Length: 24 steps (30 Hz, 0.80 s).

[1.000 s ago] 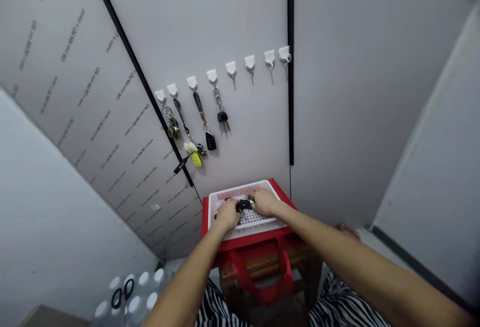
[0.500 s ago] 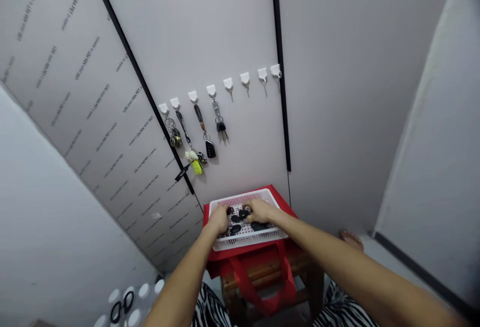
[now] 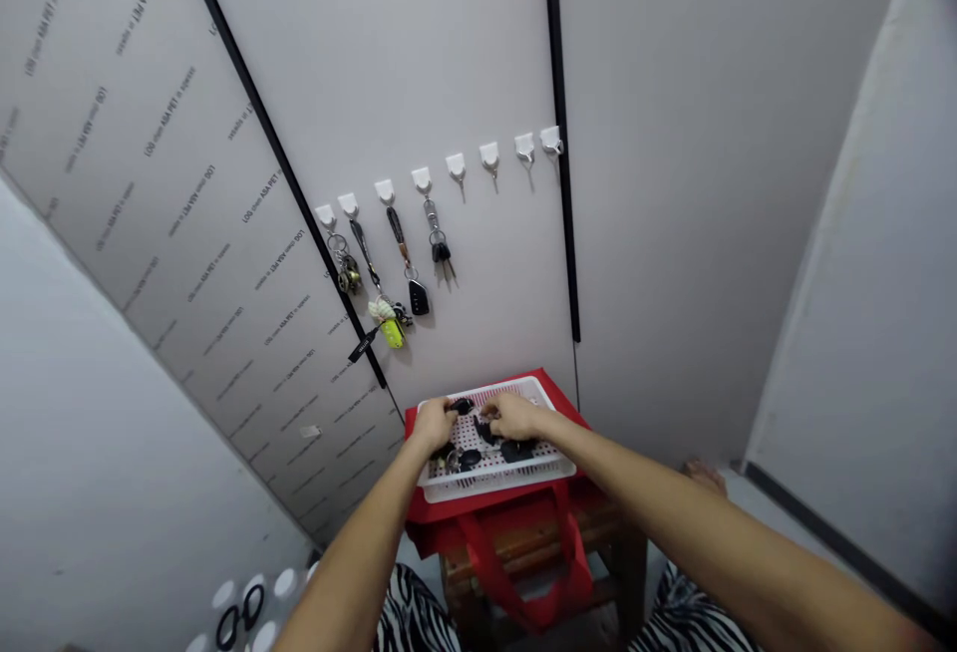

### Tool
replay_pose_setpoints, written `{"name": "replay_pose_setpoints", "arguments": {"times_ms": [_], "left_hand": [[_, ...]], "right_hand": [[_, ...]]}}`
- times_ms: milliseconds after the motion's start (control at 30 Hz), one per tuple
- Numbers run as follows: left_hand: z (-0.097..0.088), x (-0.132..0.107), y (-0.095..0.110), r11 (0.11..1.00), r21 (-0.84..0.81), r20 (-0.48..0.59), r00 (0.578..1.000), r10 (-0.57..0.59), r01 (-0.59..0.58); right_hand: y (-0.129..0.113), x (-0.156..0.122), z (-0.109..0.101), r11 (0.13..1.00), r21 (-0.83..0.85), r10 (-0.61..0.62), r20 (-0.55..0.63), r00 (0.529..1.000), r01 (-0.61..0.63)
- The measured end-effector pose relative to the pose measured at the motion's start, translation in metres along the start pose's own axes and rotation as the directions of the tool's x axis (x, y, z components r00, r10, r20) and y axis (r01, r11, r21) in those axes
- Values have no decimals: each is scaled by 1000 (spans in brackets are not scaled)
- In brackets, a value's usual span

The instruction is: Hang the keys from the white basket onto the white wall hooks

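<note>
At the bottom of the frame, zebra-striped trousers (image 3: 415, 612) flank a wooden stool (image 3: 456, 582). On it, below centre, lies a red bag (image 3: 575, 423), its handle (image 3: 534, 607) looping toward the lower edge, and on the bag sits a white slotted basket (image 3: 500, 480). Within the basket's near side are a dark key bunch (image 3: 469, 460), roughly level across the frame, and a wider black piece (image 3: 517, 451) on the right, also lying crosswise. The right hand (image 3: 515, 417) bends its fingers over a slim dark piece (image 3: 483, 430) slanting from upper left to lower right; I cannot tell whether they grip it. The left hand (image 3: 435, 423) has curled fingers, slightly parted, at the left end of a dark key fob (image 3: 463, 406) whose long axis runs nearly sideways, pointing right; a firm hold cannot be confirmed. Beyond, across the middle of the frame, white hooks (image 3: 456, 165) line the wall (image 3: 478, 44); the four leftmost carry hanging key sets (image 3: 418, 298), their long axes downward and leaning right.
</note>
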<state>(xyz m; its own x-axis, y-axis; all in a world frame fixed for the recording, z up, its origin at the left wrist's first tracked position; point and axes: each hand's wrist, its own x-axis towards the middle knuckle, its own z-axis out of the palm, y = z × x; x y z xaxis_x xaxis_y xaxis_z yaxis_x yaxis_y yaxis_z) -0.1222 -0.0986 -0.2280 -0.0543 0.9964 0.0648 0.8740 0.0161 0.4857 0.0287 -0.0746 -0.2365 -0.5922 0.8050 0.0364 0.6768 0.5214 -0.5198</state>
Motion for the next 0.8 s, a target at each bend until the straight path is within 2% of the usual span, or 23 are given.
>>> {"name": "replay_pose_setpoints", "arguments": {"times_ms": [67,133,267,400,533,667,800], "left_hand": [[-7,3,3,998,-63,-13,1000,20,-20],[-13,5,8,992,-122,-24,999,39,-41],[-22,7,17,972,-226,-49,997,56,-65],[-31,10,26,950,-295,-127,990,64,-99],[-42,12,34,917,-378,-244,969,34,-127],[-44,13,40,859,-498,-194,981,21,-117],[-49,16,51,750,-651,-143,989,29,-116]], "right_hand": [[-4,3,0,987,150,-50,-40,998,55],[-8,7,0,939,325,-75,-128,989,114],[-16,12,-7,842,526,24,-265,964,124],[-21,10,-21,801,586,63,-285,957,122],[-23,10,-37,703,703,149,-292,945,106],[-26,15,-58,695,716,205,-278,938,60],[-34,16,-92,779,627,183,-258,949,20]]}}
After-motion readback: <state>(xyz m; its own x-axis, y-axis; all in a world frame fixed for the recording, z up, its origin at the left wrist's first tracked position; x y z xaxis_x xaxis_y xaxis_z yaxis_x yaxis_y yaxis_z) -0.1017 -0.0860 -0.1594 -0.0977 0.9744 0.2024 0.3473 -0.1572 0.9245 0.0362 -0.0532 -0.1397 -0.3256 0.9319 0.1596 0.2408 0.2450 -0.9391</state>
